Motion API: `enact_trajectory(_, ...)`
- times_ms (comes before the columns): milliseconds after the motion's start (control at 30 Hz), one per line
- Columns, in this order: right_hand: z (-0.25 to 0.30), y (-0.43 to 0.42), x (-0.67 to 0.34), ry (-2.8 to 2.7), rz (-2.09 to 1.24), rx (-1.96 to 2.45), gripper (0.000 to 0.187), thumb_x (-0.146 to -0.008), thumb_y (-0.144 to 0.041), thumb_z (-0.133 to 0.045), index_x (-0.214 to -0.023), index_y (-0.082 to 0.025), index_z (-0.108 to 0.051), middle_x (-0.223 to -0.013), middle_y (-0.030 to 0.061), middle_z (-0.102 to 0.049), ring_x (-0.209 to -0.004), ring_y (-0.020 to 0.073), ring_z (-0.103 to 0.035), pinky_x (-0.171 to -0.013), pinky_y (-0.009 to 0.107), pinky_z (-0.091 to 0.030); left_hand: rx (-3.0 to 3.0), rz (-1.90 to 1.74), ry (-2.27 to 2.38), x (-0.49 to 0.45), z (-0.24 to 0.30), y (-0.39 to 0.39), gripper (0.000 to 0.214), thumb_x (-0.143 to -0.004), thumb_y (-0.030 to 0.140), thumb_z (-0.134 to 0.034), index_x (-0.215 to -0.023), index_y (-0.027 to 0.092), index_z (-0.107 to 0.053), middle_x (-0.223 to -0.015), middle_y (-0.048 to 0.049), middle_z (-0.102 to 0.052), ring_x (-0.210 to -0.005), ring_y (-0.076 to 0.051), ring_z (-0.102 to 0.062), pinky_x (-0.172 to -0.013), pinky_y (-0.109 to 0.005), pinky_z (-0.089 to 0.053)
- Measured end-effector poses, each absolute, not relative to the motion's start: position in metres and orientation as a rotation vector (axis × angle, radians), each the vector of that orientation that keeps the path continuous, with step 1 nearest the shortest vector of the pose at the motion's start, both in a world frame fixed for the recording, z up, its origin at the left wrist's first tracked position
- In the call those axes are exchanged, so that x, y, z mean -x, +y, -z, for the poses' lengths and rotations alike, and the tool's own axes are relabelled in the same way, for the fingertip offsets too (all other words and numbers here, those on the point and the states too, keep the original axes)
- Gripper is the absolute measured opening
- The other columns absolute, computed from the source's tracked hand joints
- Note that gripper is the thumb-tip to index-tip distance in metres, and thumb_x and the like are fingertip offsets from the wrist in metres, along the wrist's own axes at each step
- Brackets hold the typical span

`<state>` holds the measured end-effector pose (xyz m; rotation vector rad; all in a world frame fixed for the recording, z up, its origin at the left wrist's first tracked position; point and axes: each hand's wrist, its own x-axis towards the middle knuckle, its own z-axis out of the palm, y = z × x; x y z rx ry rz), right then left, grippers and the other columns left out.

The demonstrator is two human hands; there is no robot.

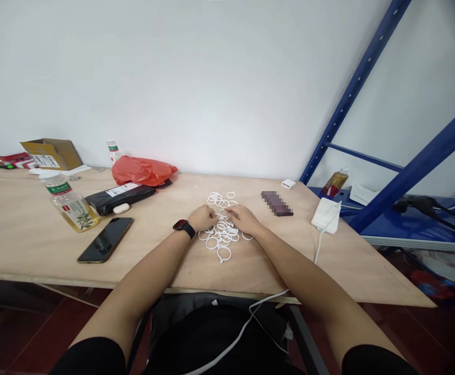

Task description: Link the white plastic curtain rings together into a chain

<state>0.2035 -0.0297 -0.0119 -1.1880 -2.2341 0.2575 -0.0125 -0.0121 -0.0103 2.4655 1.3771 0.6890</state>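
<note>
Many loose white plastic rings (212, 243), each with a small knob, lie in an overlapping heap on the wooden table. At the heap's left side is my left hand (203, 217), with a dark watch on the wrist. Its fingers are curled together, and whatever is in them is hidden. From the right, my right hand (243, 219) reaches over the heap with its fingers bent and closed at the tips on a white plastic ring (223, 213). That ring sits between the two hands. Several more rings are partly covered by my fingers.
Left of the hands are a phone (105, 240), a drink bottle (71, 205), a black package (120, 198), a small white case (121, 208) and a red plastic bag (143, 171). A pixelated dark object (277, 203) and a white charger (326, 215) with a cable lie to the right, before a blue metal frame (352, 86).
</note>
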Motion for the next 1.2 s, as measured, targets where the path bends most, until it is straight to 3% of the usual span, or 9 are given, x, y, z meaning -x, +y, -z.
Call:
enact_trajectory(200, 0.012, -0.031, -0.202, -2.240, -0.229, 1.189, 0.036, -0.083, -0.014, -0.060, -0.118, -0.021, -0.064, -0.114, 0.0093, -0.067, -0.106, 0.0233, -0.059, -0.094, 0.037, -0.042, -2.439, -0.878, 1.158, 0.013, 0.012, -0.010, 0.019, -0.083, 0.034, -0.058, -0.076, 0.017, -0.061, -0.086, -0.0061, -0.062, -0.080, -0.018, -0.057, -0.078, -0.029, -0.047)
enact_trajectory(367, 0.006, -0.034, -0.199, -2.245, -0.249, 1.124, 0.029, -0.091, -0.017, -0.050, -0.115, -0.022, -0.064, -0.104, 0.0072, -0.069, -0.098, 0.0213, -0.060, -0.088, 0.033, -0.043, -2.217, -1.048, 1.001, 0.008, 0.008, -0.014, 0.023, -0.092, 0.037, -0.047, -0.082, 0.017, -0.054, -0.079, -0.0023, -0.060, -0.074, -0.015, -0.057, -0.072, -0.029, -0.047)
enact_trajectory(500, 0.001, -0.039, -0.198, -2.158, -0.302, 1.068, 0.031, -0.095, -0.022, -0.044, -0.121, -0.023, -0.060, -0.114, 0.0077, -0.066, -0.104, 0.0209, -0.060, -0.090, 0.033, -0.043, -2.036, -1.081, 0.923, 0.004, 0.009, -0.017, 0.024, -0.094, 0.040, -0.045, -0.088, 0.017, -0.050, -0.088, -0.0040, -0.065, -0.075, -0.014, -0.062, -0.069, -0.028, -0.049)
enact_trajectory(600, -0.001, -0.041, -0.197, -2.147, -0.359, 1.067, 0.029, -0.094, -0.021, -0.043, -0.115, -0.023, -0.063, -0.106, 0.0062, -0.068, -0.095, 0.0199, -0.061, -0.085, 0.031, -0.044, -1.959, -1.086, 0.883, 0.001, 0.010, -0.019, 0.026, -0.094, 0.043, -0.046, -0.089, 0.017, -0.049, -0.090, -0.0052, -0.067, -0.073, -0.014, -0.064, -0.066, -0.027, -0.051)
enact_trajectory(867, -0.007, -0.046, -0.197, -2.146, -0.414, 1.058, 0.023, -0.093, -0.021, -0.042, -0.099, -0.023, -0.064, -0.089, 0.0010, -0.068, -0.080, 0.0163, -0.061, -0.073, 0.025, -0.042, -2.012, -1.067, 0.922, -0.003, 0.010, -0.020, 0.029, -0.093, 0.043, -0.047, -0.086, 0.016, -0.057, -0.082, -0.0038, -0.068, -0.068, -0.014, -0.063, -0.064, -0.026, -0.050)
enact_trajectory(1200, -0.004, -0.043, -0.196, -2.180, -0.340, 1.103, 0.022, -0.094, -0.026, -0.043, -0.102, -0.023, -0.063, -0.089, 0.0016, -0.068, -0.079, 0.0171, -0.061, -0.072, 0.026, -0.040, -2.099, -1.089, 0.956, -0.006, 0.008, -0.019, 0.027, -0.091, 0.040, -0.050, -0.087, 0.016, -0.063, -0.076, -0.0017, -0.067, -0.066, -0.014, -0.062, -0.064, -0.025, -0.049)
